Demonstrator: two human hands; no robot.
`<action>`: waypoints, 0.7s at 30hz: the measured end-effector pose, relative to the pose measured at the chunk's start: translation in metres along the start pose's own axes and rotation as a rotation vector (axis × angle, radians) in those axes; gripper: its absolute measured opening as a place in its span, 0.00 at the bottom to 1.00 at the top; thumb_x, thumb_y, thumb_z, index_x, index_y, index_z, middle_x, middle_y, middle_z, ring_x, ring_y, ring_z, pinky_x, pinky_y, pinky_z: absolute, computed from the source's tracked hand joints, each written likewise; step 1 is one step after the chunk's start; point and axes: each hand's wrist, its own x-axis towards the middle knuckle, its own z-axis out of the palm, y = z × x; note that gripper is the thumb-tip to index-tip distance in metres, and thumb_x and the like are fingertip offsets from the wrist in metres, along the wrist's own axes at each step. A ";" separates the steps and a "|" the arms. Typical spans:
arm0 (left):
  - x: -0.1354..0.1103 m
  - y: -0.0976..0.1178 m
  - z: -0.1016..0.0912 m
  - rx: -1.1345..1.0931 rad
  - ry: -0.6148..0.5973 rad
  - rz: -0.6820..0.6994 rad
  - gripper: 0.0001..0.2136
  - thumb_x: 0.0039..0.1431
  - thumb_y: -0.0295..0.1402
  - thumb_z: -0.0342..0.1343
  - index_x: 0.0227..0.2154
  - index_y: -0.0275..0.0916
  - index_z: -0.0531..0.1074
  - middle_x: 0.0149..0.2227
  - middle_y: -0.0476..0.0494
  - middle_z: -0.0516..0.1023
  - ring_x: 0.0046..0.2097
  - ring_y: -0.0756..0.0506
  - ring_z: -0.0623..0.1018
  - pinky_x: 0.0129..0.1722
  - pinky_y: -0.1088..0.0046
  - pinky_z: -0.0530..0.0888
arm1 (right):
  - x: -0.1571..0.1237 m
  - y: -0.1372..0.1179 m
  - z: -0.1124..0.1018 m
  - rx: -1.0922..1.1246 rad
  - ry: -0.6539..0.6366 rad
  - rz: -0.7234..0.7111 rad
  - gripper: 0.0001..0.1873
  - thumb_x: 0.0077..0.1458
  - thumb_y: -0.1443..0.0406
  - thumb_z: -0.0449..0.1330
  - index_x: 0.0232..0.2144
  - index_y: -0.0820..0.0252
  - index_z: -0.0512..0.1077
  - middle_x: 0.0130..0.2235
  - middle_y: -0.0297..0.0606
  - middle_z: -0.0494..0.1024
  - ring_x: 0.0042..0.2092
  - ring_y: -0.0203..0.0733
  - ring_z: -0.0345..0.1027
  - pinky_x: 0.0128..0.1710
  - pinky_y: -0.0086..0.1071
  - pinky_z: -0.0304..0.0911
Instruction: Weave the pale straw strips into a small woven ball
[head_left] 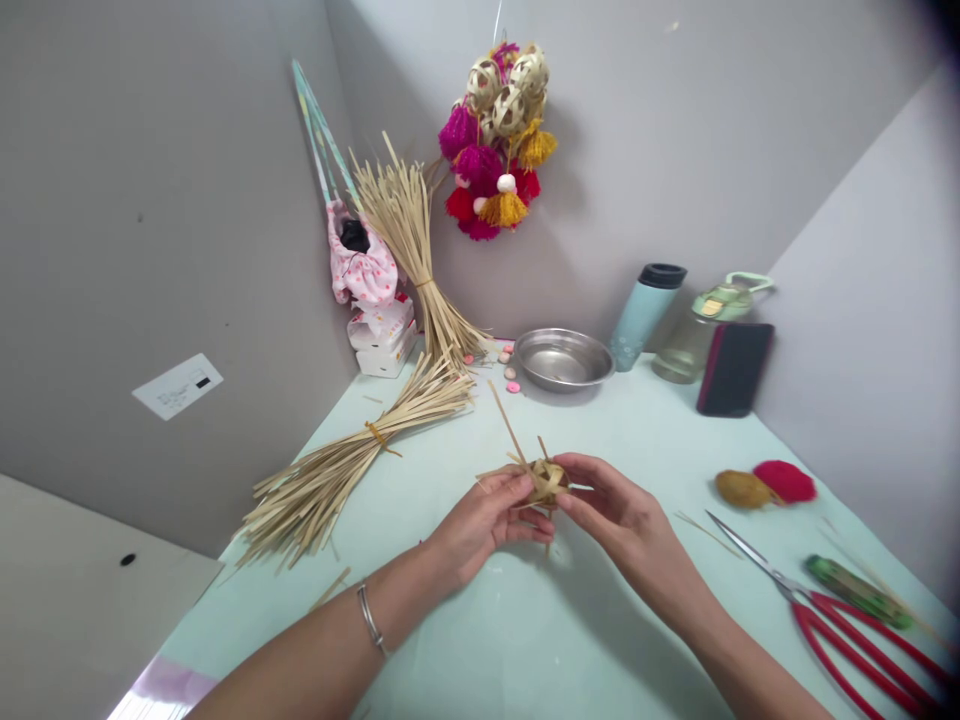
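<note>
Between both hands, above the middle of the table, is a small woven straw ball (pixel 550 481) with loose strip ends sticking out of it. My left hand (pixel 499 520) grips its left side, thumb on top and fingers curled below. My right hand (pixel 615 505) pinches the right side between thumb and fingertips. One long strip (pixel 506 420) points up and away from the ball. A tied bundle of flat straw strips (pixel 337 460) lies to the left of my left hand.
A second straw bundle (pixel 412 230) leans on the wall. Behind are a metal bowl (pixel 564 372), a blue tumbler (pixel 646 315), a water bottle (pixel 686 335) and a phone (pixel 736 370). At right lie red-handled scissors (pixel 802 590), yarn balls (pixel 784 482) and a green-handled tool (pixel 859 590). Tasselled woven balls (pixel 499 140) hang above.
</note>
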 end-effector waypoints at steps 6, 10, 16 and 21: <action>0.000 0.001 -0.001 -0.045 0.016 0.041 0.15 0.61 0.38 0.57 0.46 0.32 0.73 0.41 0.37 0.77 0.34 0.50 0.77 0.39 0.71 0.77 | -0.001 0.005 0.002 -0.029 0.038 -0.125 0.17 0.58 0.59 0.61 0.49 0.52 0.68 0.52 0.40 0.74 0.53 0.49 0.70 0.55 0.45 0.66; 0.001 0.002 -0.001 -0.084 0.032 0.041 0.13 0.60 0.35 0.57 0.44 0.32 0.74 0.39 0.38 0.77 0.34 0.49 0.77 0.39 0.72 0.77 | -0.003 0.010 0.005 -0.138 0.049 -0.204 0.18 0.59 0.62 0.60 0.52 0.50 0.67 0.53 0.38 0.73 0.53 0.47 0.69 0.56 0.44 0.65; 0.002 0.003 0.001 -0.134 0.041 -0.010 0.13 0.58 0.32 0.58 0.45 0.32 0.74 0.40 0.37 0.78 0.34 0.49 0.78 0.39 0.71 0.78 | -0.004 0.018 0.008 -0.217 0.108 -0.265 0.19 0.60 0.65 0.59 0.53 0.50 0.65 0.52 0.38 0.72 0.51 0.46 0.69 0.54 0.44 0.66; 0.001 0.003 -0.001 -0.188 0.014 -0.028 0.12 0.58 0.29 0.56 0.44 0.30 0.75 0.40 0.35 0.80 0.37 0.47 0.79 0.40 0.70 0.77 | -0.007 0.016 0.010 -0.273 0.146 -0.349 0.19 0.60 0.67 0.59 0.53 0.51 0.66 0.50 0.40 0.71 0.49 0.46 0.69 0.51 0.43 0.67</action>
